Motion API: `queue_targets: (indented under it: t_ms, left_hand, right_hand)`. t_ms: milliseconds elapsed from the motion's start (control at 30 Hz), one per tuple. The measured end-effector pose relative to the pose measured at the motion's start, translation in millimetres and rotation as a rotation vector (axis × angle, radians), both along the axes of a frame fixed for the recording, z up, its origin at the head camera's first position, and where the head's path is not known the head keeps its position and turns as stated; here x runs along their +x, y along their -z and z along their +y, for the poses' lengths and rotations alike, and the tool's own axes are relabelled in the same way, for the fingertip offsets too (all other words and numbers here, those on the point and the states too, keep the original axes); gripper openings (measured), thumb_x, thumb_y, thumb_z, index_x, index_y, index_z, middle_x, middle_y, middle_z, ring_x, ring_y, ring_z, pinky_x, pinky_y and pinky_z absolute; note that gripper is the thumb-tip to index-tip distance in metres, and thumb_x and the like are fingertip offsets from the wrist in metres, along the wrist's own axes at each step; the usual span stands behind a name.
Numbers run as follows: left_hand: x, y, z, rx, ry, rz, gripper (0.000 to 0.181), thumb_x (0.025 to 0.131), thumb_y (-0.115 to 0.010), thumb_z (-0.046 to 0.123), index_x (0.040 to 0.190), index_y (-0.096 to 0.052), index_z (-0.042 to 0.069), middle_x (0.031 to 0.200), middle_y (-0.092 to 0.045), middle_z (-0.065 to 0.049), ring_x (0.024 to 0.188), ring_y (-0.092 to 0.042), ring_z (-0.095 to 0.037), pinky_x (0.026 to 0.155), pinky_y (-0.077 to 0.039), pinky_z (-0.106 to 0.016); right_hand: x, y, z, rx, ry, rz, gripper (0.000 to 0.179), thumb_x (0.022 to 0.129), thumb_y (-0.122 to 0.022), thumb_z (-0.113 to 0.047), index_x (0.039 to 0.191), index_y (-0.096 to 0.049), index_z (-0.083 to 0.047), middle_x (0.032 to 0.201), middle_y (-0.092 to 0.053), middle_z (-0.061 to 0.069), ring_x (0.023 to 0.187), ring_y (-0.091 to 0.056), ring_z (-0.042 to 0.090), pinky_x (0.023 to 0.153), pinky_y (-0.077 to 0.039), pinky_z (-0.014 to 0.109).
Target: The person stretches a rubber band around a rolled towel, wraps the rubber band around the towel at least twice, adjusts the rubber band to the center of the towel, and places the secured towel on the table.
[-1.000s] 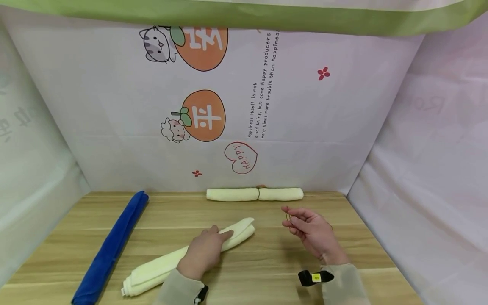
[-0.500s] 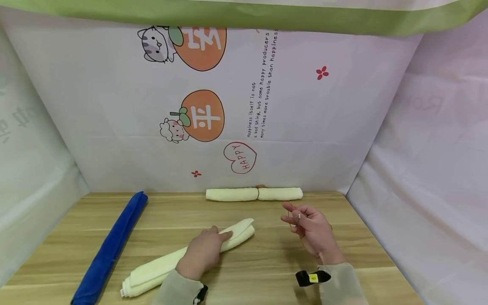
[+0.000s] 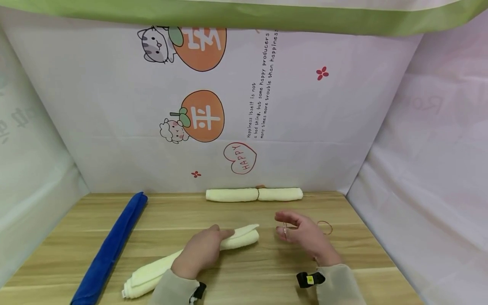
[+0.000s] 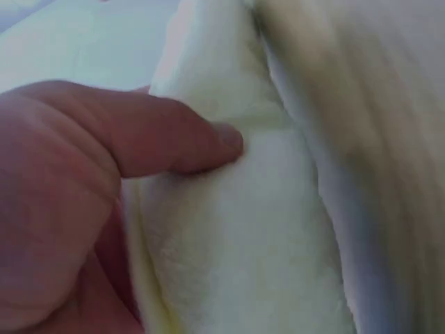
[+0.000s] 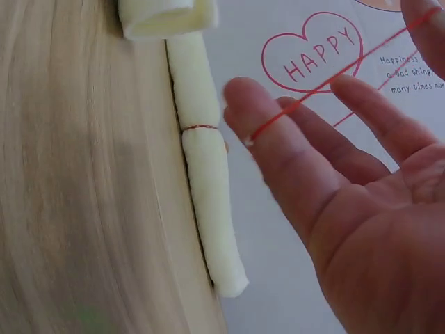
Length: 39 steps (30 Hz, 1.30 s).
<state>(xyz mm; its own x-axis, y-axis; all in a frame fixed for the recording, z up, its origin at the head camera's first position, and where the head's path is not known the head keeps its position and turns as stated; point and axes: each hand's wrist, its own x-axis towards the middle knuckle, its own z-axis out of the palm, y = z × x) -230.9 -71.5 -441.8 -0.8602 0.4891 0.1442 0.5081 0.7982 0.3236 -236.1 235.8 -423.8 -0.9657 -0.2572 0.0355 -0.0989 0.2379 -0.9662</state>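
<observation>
A loose pale yellow towel roll lies slantwise on the table. My left hand grips it near its right end; in the left wrist view the thumb presses on the cloth, and the fingers are mostly hidden. To the right of that end, my right hand is held above the table with its fingers spread. A thin red rubber band is stretched across the spread digits in the right wrist view.
A second pale yellow roll, banded at its middle, lies along the back wall. The long folded blue cloth is at the left. Another red band shows behind my right hand. White printed sheets enclose the table.
My right hand has come down and a little left, its fingers spreading the band apart. The roll's right end has shifted slightly right and nearer with my left hand. A red loop is uncovered.
</observation>
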Motion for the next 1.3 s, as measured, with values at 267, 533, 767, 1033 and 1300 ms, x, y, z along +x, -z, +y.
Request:
queue_targets:
  t_ms: [267, 533, 767, 1033, 1300]
  left_hand:
    - [3.5, -24.9, -5.7, 0.158, 0.105, -0.072, 0.055, 0.09, -0.059, -0.001, 0.139, -0.061, 0.024, 0.115, -0.063, -0.003, 0.103, -0.059, -0.02, 0.09, -0.049, -0.046]
    - [6.8, -33.8, -7.7, 0.189, 0.174, -0.089, 0.051, 0.093, -0.062, 0.002, 0.138, -0.061, 0.025, 0.118, -0.063, 0.001, 0.106, -0.058, -0.016, 0.092, -0.048, -0.044]
    - [7.7, -35.6, -5.2, 0.209, 0.21, -0.15, 0.049, 0.096, -0.061, 0.003, 0.139, -0.06, 0.026, 0.129, -0.061, 0.002, 0.118, -0.055, -0.018, 0.099, -0.044, -0.045]
    - [7.4, -35.2, -3.6, 0.274, 0.237, -0.173, 0.05, 0.096, -0.062, 0.003, 0.14, -0.059, 0.025, 0.135, -0.058, 0.005, 0.125, -0.051, -0.018, 0.103, -0.042, -0.046]
    - [8.6, -37.0, 0.2, 0.291, 0.218, -0.171, 0.049, 0.096, -0.061, 0.005, 0.141, -0.058, 0.024, 0.137, -0.058, 0.005, 0.128, -0.05, -0.02, 0.105, -0.039, -0.046]
  right_hand:
    - [1.0, -4.0, -4.3, -0.068, -0.149, -0.011, 0.067, 0.089, -0.075, -0.01, 0.148, -0.043, -0.002, 0.15, -0.04, 0.022, 0.129, -0.047, 0.043, 0.093, -0.05, 0.04]
    - [7.9, -11.2, -15.6, -0.104, -0.197, 0.002, 0.068, 0.085, -0.079, -0.007, 0.145, -0.05, -0.011, 0.15, -0.042, 0.012, 0.128, -0.05, 0.038, 0.093, -0.05, 0.041]
    - [10.9, -9.6, -28.2, -0.089, -0.25, 0.023, 0.059, 0.085, -0.08, -0.008, 0.138, -0.057, -0.01, 0.133, -0.054, 0.019, 0.107, -0.06, 0.035, 0.083, -0.055, 0.044]
    - [16.4, -14.7, -35.4, 0.007, -0.158, 0.126, 0.039, 0.083, -0.082, -0.013, 0.119, -0.068, -0.006, 0.116, -0.061, 0.015, 0.086, -0.06, 0.026, 0.072, -0.057, 0.035]
    - [16.4, -15.2, -39.1, 0.119, -0.129, 0.179, 0.021, 0.084, -0.082, -0.025, 0.1, -0.072, -0.016, 0.099, -0.066, 0.006, 0.059, -0.045, 0.01, 0.053, -0.043, 0.023]
